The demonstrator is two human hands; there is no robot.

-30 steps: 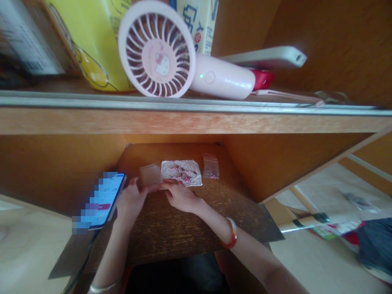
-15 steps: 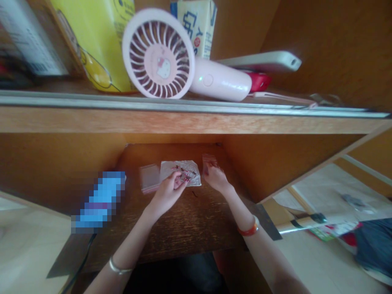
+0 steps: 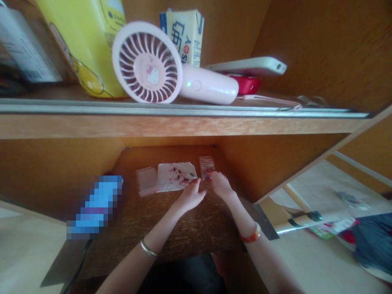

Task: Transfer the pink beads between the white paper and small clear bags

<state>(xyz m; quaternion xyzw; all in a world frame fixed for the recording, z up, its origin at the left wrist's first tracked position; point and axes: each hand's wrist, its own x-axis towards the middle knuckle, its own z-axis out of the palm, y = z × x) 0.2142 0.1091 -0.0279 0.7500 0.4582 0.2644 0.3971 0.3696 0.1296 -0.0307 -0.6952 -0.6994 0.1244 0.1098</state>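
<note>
On the dark wooden desk [image 3: 171, 228] lies a white sheet [image 3: 176, 177] strewn with small red and pink bits. Left of it sits a stack of small clear bags [image 3: 147, 181]; right of it lies another small clear bag [image 3: 206, 165]. My right hand [image 3: 219, 183] rests at the lower edge of that right bag, fingers curled and touching it. My left hand [image 3: 192, 195] sits just beside it at the sheet's right corner, fingers bent together. What they pinch, if anything, is too small to see.
A phone [image 3: 94, 206] leans at the desk's left, its cable trailing down. The shelf [image 3: 183, 111] above carries a pink handheld fan [image 3: 159, 69], a yellow bag [image 3: 88, 45], a drink carton [image 3: 183, 34] and a white phone [image 3: 248, 65]. Wooden walls close in both sides.
My right hand went from the sheet's near edge to the right bag. My left hand left the stack of bags, crossed the sheet and now sits beside my right hand.
</note>
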